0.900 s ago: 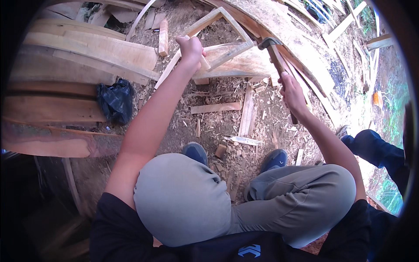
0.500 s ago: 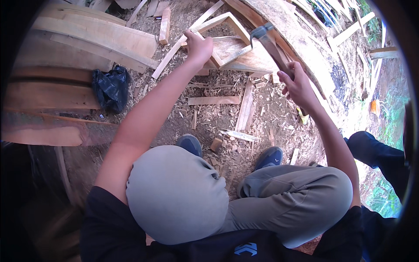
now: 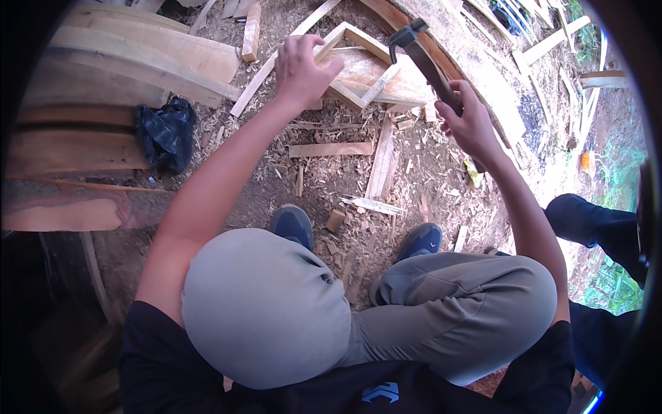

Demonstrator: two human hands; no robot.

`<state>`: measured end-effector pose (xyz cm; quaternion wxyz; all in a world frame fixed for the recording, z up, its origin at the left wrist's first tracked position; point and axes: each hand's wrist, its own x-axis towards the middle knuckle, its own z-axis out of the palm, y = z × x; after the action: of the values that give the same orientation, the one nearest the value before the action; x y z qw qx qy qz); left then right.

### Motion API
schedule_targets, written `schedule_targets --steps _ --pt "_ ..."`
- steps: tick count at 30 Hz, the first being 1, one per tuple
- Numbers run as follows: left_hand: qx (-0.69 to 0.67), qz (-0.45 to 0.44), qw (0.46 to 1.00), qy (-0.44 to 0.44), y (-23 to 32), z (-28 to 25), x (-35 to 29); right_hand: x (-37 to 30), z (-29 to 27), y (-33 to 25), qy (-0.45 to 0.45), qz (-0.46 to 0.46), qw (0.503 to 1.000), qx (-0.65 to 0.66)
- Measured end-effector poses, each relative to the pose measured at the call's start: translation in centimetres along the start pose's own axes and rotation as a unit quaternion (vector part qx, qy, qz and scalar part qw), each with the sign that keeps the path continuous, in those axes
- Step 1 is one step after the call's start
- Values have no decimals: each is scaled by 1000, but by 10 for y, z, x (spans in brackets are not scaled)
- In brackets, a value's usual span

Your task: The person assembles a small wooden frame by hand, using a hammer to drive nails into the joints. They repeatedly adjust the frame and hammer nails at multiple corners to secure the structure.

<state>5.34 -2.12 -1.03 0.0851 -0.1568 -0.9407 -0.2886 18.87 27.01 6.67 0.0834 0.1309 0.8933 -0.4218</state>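
Note:
A small four-sided frame of pale wooden strips rests at the far middle, on a wooden board. My left hand is at the frame's left side, fingers spread and curved, with nothing seen in its grasp. Whether a fingertip still touches the frame, I cannot tell. In my right hand is a claw hammer, gripped by its dark wooden handle. The hammer's head is raised close to the frame's right corner.
Wide planks are stacked at the left beside a black plastic bag. A large curved slab lies behind the hammer. Offcuts, including a short strip, and shavings litter the ground. Another person's dark-clothed leg is at the right.
My left hand has let go its hold on the frame and spread its fingers. The frame has turned slightly. My right hand keeps the hammer in nearly the same place.

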Motion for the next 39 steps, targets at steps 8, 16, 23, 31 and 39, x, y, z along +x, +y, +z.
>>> schedule_targets --steps 8,16,23,31,39 --pt "21 156 984 -85 16 11 -23 0 20 12 -29 -68 995 -62" --pt "46 129 980 -142 26 16 -35 -5 39 19 -7 -90 992 -83" --pt "35 123 985 -118 25 27 -42 -18 53 26 7 -93 991 -94" --pt "42 107 986 -124 25 25 -41 -27 58 18 -8 -29 998 -50" --pt "8 138 985 -107 30 19 -29 -20 39 27 13 55 990 131"
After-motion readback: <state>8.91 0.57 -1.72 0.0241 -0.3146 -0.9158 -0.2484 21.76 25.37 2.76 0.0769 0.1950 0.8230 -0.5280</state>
